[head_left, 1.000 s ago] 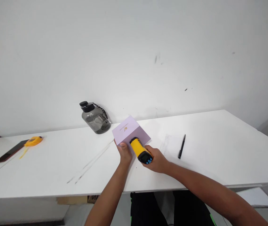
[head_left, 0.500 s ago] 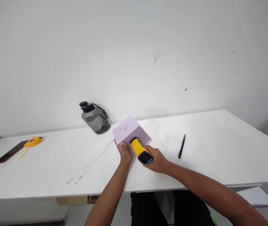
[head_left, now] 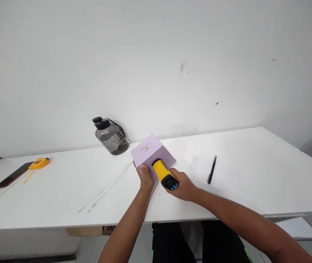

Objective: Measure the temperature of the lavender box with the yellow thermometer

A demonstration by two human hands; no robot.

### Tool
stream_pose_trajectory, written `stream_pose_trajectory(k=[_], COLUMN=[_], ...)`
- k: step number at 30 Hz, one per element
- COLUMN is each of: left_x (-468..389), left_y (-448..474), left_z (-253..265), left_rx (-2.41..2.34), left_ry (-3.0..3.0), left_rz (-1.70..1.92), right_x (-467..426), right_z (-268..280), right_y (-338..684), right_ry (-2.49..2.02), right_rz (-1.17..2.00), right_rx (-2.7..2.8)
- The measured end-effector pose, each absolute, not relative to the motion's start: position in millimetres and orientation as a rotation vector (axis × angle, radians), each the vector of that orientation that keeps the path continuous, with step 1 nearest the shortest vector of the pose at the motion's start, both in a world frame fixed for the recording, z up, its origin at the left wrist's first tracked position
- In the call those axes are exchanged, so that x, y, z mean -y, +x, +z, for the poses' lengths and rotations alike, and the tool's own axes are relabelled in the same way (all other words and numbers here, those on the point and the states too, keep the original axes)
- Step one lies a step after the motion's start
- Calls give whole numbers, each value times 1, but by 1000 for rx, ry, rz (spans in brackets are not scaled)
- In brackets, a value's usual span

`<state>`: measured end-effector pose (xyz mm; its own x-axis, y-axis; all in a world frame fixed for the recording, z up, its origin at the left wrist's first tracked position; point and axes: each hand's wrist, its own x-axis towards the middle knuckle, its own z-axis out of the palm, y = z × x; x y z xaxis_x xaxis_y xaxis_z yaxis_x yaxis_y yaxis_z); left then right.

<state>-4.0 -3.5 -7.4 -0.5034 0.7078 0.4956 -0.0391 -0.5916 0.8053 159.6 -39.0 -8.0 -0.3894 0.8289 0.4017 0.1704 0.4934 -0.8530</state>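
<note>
My left hand [head_left: 145, 176] is closed on the lower left side of a pale lilac box [head_left: 147, 149], its thumb on the near face. The box is tilted, with a small gold logo on its top. My right hand [head_left: 183, 185] grips a yellow and black infrared thermometer [head_left: 163, 173], shaped like a pistol, with a small screen and blue buttons on the back. The thermometer's front end is close against the box's near face; whether they touch I cannot tell. Its handle is hidden by my fingers.
On the white table [head_left: 238, 157] a black pen [head_left: 212, 170] lies on white paper [head_left: 199, 168] to the right. A grey transparent bottle [head_left: 112, 138] stands by the wall. At far left, a yellow tape measure [head_left: 39, 163] lies beside a dark flat panel [head_left: 12, 176].
Both hands keep their hold on the box and the thermometer. The whole view has shifted very slightly; nothing else has visibly moved.
</note>
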Motion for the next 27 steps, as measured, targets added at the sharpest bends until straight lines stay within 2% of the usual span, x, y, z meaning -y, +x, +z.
stream_pose_trajectory(k=[27], left_x=[5], left_y=[-3], left_z=[-6], left_rx=[-1141], left_ry=[1190], left_rz=[2126], right_x=[40], right_z=[-5], right_y=[161], right_ry=[-841], right_rz=[950], right_rx=[1866])
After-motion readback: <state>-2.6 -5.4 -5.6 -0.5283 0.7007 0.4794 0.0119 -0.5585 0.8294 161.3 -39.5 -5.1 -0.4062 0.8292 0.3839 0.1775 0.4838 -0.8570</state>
